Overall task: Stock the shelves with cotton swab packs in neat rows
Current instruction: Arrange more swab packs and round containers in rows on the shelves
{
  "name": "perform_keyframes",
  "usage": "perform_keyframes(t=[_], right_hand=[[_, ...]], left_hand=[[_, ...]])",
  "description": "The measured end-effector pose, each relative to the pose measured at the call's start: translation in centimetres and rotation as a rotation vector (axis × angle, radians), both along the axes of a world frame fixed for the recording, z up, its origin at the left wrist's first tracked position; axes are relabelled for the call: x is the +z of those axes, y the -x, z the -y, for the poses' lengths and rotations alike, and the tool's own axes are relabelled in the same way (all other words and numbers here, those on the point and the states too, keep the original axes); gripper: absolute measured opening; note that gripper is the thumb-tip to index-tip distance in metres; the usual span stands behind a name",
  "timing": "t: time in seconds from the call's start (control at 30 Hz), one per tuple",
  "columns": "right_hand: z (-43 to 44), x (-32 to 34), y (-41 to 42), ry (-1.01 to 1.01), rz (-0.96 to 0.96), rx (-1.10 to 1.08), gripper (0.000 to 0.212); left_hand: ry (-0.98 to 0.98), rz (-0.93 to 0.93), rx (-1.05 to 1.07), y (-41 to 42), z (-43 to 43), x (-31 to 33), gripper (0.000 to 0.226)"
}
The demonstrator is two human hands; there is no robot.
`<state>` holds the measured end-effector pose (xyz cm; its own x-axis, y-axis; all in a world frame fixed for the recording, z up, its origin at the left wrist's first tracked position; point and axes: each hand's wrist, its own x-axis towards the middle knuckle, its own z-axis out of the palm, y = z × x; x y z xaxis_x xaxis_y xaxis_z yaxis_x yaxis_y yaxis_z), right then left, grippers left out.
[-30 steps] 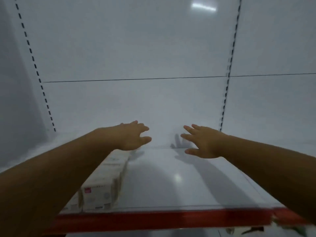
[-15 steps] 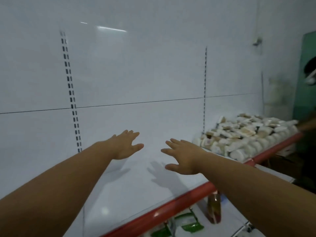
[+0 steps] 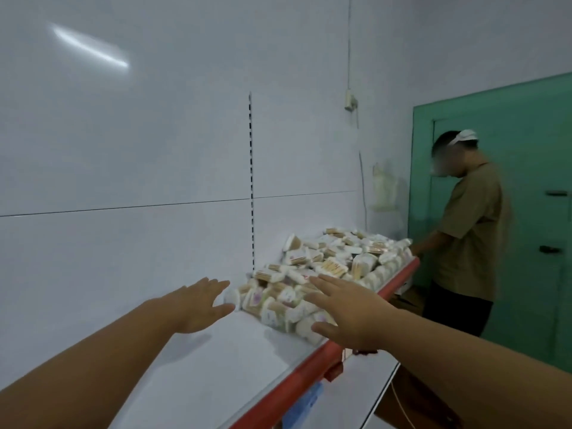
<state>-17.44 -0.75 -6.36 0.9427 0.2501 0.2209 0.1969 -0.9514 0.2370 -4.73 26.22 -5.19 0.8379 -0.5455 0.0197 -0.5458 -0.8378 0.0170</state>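
Note:
A loose heap of cotton swab packs (image 3: 334, 267) in white wrappers covers the right stretch of the white shelf (image 3: 198, 376), which has a red front edge. My left hand (image 3: 198, 301) is open, palm down, just left of the near end of the heap and a little above the bare shelf. My right hand (image 3: 349, 314) is open too, fingers spread, hovering over the front of the heap by the red edge. Neither hand holds a pack.
Another person (image 3: 467, 233) in an olive shirt stands at the far right end of the shelf before a green door (image 3: 532, 187). A white back panel (image 3: 123, 150) with a slotted upright rises behind. A lower shelf (image 3: 349, 394) shows below the red edge.
My view has swung right, from a neat row of packs on the shelf's left to the loose heap. Both open hands have travelled right and now reach the heap.

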Motion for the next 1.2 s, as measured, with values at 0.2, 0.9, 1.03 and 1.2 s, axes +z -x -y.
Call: perform_keyframes(t=[0.2,0.9,1.03,1.2], right_hand=[[8.4,1.7,-6.6,0.051,-0.02,-0.123,0.061],[18.3,-0.6,-32.8,-0.206,0.049,0.276,0.046],[17.8,0.5,-34.0,-0.131,0.1,0.373,0.011],[17.8,3.7,-32.6,-0.387,0.201,0.532,0.018]], left_hand=[[0.079,-0.03,-0.105,-8.4,9.0,0.4,0.068],[0.417,-0.034,0.222,-17.1,25.7,1.1,0.038],[0.624,-0.143,0.441,-15.7,25.4,0.0,0.028],[1.157,-0.278,0.638,-12.5,25.0,0.8,0.044]])
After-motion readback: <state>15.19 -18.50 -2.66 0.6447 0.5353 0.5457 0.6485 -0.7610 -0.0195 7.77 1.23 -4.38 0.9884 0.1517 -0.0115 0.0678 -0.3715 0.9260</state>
